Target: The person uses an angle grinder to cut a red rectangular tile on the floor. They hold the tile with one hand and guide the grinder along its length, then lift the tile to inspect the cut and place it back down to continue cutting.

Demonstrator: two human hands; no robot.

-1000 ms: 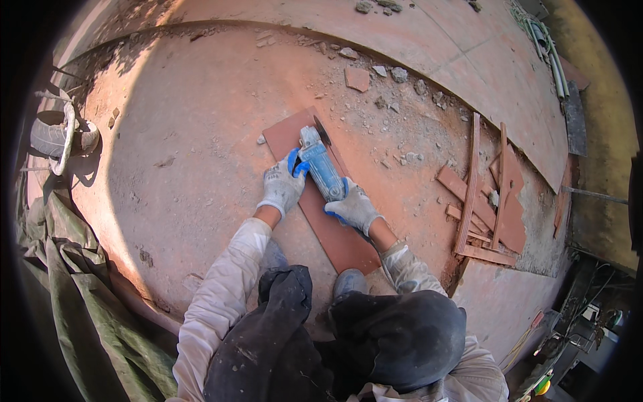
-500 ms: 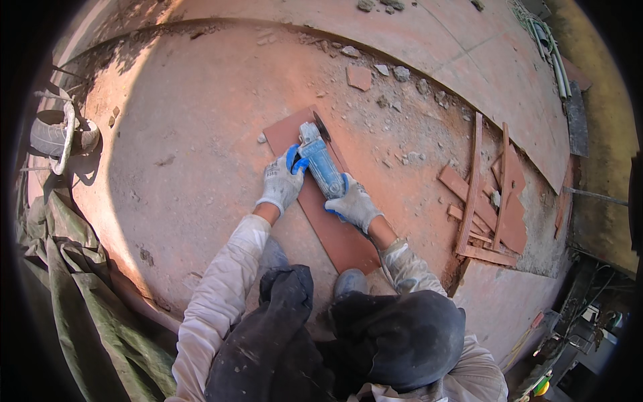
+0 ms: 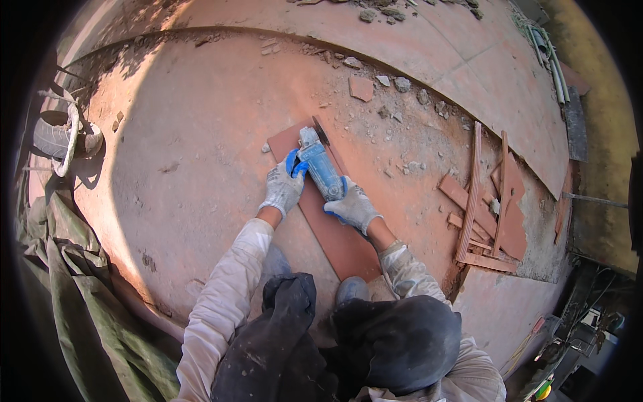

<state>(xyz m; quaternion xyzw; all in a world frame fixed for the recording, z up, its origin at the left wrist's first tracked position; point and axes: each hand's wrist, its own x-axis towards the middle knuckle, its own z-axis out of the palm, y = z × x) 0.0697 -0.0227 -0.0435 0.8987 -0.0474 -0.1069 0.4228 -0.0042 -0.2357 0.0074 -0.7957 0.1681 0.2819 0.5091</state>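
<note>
A blue angle grinder lies over a long reddish tile on the dusty floor. Its dark cutting disc stands on edge at the tile's far right side. My left hand, in a grey glove with blue fingertips, grips the grinder near its head. The rear of the body is wrapped by my gloved right hand. The tip of my shoe is at the tile's near end. Whether the disc is cutting into the tile cannot be made out.
Cut tile pieces and strips lie in a heap at the right. Stones and a broken tile piece are scattered along a raised slab edge. A green tarp is bunched at the left, below a tyre-like object.
The whole view has shifted slightly, moving the scene a little down. Both hands keep their hold on the grinder, and its disc stays along the tile's right side.
</note>
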